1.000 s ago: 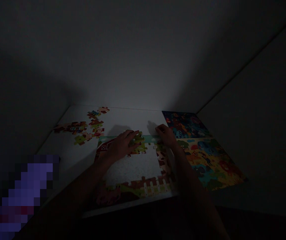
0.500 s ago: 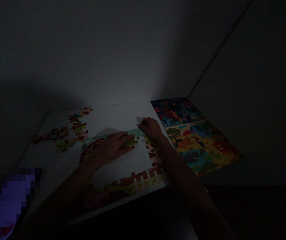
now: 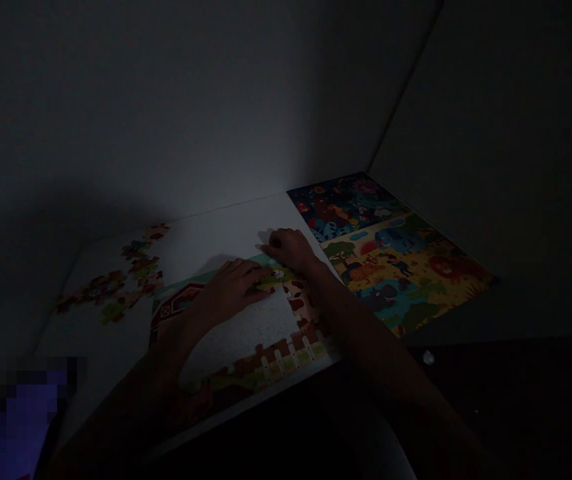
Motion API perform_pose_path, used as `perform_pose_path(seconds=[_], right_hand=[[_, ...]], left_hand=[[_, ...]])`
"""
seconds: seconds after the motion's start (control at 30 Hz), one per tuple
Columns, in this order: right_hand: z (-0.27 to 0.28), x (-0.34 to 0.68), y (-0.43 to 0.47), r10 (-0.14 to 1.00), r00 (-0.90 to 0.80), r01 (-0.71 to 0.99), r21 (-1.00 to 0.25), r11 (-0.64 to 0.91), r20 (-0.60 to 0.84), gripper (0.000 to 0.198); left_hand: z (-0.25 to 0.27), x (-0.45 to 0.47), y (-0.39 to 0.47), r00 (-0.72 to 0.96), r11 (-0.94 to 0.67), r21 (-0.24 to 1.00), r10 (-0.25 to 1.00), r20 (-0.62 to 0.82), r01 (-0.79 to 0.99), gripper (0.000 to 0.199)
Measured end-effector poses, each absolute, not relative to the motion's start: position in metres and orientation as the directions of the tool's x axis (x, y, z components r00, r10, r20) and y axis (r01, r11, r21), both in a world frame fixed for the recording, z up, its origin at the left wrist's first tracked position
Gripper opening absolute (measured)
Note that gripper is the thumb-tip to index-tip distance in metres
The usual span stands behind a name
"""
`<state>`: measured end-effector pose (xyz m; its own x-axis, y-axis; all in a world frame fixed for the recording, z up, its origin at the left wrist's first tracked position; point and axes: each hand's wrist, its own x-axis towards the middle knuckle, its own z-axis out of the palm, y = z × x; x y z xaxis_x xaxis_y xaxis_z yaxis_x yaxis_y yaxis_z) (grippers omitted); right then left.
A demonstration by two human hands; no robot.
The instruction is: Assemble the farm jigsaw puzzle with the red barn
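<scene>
Dim light. Left hand (image 3: 226, 287) is lying flat at centre frame, its fingers (image 3: 253, 273) stretched together and pressing a green puzzle piece (image 3: 272, 277) onto the top edge of the half-built farm puzzle (image 3: 266, 367), probably to seat it. Right hand (image 3: 291, 247) is curling just behind the piece, fingertips down on the border, likely steadying it; whether they are pinching anything I cannot tell. Loose pieces (image 3: 116, 287) are lying at left on the white tabletop (image 3: 216, 233); two finished puzzles (image 3: 391, 260) are lying at right.
</scene>
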<state>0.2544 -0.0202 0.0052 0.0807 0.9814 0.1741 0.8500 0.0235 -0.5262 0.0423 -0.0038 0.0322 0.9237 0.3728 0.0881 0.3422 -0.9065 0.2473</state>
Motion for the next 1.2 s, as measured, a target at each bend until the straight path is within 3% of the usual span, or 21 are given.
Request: perform_pose_path(seconds=[0.7,0.9,1.03,1.2], right_hand=[[0.004,0.254,-0.016,0.986,0.061,0.82,-0.571,0.04,0.158,0.026],[0.011,0.264,-0.022,0.998,-0.029,0.753,-0.656,0.06,0.059,0.02],[0.013,0.278,-0.028,0.992,-0.125,0.712,-0.696,0.096,0.009,0.031],[0.014,0.287,-0.031,0.986,-0.166,0.747,-0.653,0.125,-0.001,0.04]], left_hand=[[0.013,0.037,-0.01,0.9,-0.909,0.24,0.389,0.199,0.34,0.041],[0.013,0.04,-0.012,0.914,-0.913,0.244,0.372,0.164,0.328,0.039],[0.012,0.041,-0.011,0.915,-0.914,0.256,0.363,0.177,0.314,0.038],[0.013,0.043,-0.012,0.919,-0.925,0.228,0.347,0.188,0.303,0.037]])
